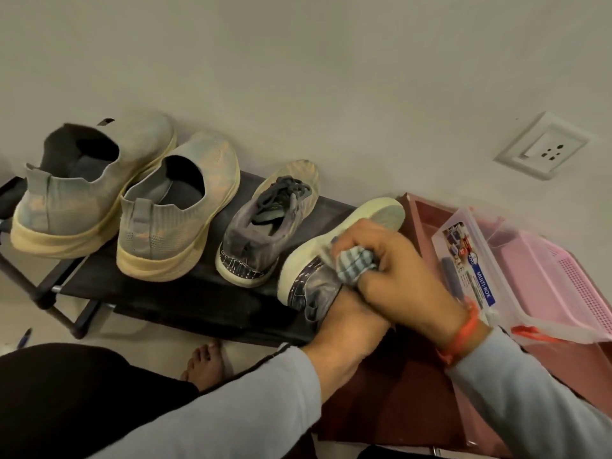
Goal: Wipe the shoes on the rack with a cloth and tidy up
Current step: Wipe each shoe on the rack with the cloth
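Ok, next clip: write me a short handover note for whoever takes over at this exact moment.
Right hand grips the striped cloth, pressed on the tilted grey sneaker.
Left hand holds that sneaker at its heel, at the right end of the black shoe rack.
Its laced mate and the two knit slip-ons stand on the rack.
Which shoes are already wiped cannot be told.
Left: finish this sneaker, set it back, tidy up.

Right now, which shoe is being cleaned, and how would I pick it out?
Find the low black shoe rack against the pale wall; four shoes belong to it. The one being cleaned is the grey lace-up sneaker with a cream sole at the right end. Unlike its neighbours, it is tipped sole-outward, held by the left hand while the right hand presses a striped cloth on it.
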